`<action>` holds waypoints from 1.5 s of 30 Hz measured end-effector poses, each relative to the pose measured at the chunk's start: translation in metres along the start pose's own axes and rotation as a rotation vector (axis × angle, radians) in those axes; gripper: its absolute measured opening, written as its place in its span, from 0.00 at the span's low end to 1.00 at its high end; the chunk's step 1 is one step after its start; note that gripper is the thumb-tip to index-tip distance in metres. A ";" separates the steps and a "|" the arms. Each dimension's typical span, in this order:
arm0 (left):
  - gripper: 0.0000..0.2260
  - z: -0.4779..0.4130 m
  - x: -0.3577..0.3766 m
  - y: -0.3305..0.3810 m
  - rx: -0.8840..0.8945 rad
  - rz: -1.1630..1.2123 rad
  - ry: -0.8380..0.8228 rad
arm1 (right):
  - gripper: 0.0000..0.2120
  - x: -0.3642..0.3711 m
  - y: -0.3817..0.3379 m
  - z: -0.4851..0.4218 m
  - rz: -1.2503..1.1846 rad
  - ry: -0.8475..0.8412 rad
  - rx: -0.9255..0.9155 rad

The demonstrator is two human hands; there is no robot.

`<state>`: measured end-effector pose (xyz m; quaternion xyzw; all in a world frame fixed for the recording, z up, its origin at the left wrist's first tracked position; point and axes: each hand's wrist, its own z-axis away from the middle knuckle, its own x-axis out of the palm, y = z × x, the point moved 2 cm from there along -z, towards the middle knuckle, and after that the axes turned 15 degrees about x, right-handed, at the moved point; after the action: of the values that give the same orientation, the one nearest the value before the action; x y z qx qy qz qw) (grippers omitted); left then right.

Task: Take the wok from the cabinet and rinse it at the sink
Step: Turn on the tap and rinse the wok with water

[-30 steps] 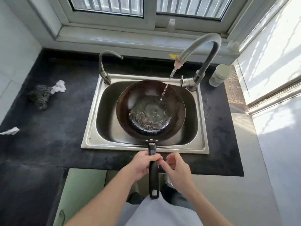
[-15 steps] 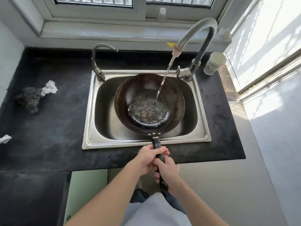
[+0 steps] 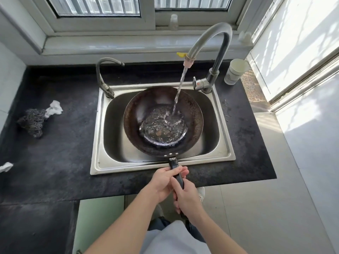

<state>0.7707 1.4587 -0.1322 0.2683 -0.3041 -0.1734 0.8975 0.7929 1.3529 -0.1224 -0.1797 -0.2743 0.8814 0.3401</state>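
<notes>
The wok [image 3: 163, 121] is in the sink [image 3: 102, 162], just ahead of the grip, catching water from the tap [image 3: 211, 37] beyond it. Both hands wrap its handle [image 3: 174, 164], the left hand [image 3: 165, 180] in front and the right hand [image 3: 187, 198] close behind. I judge this the rinsing step. The next move is probably swirling, then tipping the water out with a firm hold.

One wok [image 3: 163, 121], two taps [image 3: 222, 52], one cup [image 3: 235, 70]

faint print on paper cup [image 3: 235, 71], perhaps a logo, unreadable
</notes>
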 end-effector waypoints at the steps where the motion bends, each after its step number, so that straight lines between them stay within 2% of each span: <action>1: 0.12 0.001 0.001 -0.001 0.009 -0.011 0.008 | 0.16 -0.002 0.001 -0.001 0.017 0.001 -0.005; 7: 0.12 0.012 0.005 -0.015 0.047 0.033 0.039 | 0.16 -0.012 0.017 0.006 0.069 0.010 -0.010; 16: 0.13 0.019 0.025 -0.016 0.101 0.102 -0.049 | 0.17 -0.031 0.009 0.018 0.090 0.058 -0.006; 23: 0.13 0.029 0.036 -0.021 0.119 0.105 -0.084 | 0.17 -0.041 0.006 0.027 0.163 0.128 0.071; 28: 0.12 0.030 0.035 -0.023 0.141 0.060 -0.076 | 0.15 -0.045 0.006 0.029 0.133 0.066 0.101; 34: 0.05 0.028 0.034 -0.014 0.204 0.028 -0.029 | 0.15 -0.042 -0.007 0.030 0.102 0.010 0.074; 45: 0.09 0.041 -0.001 -0.008 0.264 -0.033 0.072 | 0.15 -0.019 -0.005 0.033 0.192 -0.082 0.011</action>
<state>0.7429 1.4371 -0.1103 0.3952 -0.2876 -0.1366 0.8616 0.7927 1.3312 -0.0912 -0.1670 -0.2647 0.9180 0.2434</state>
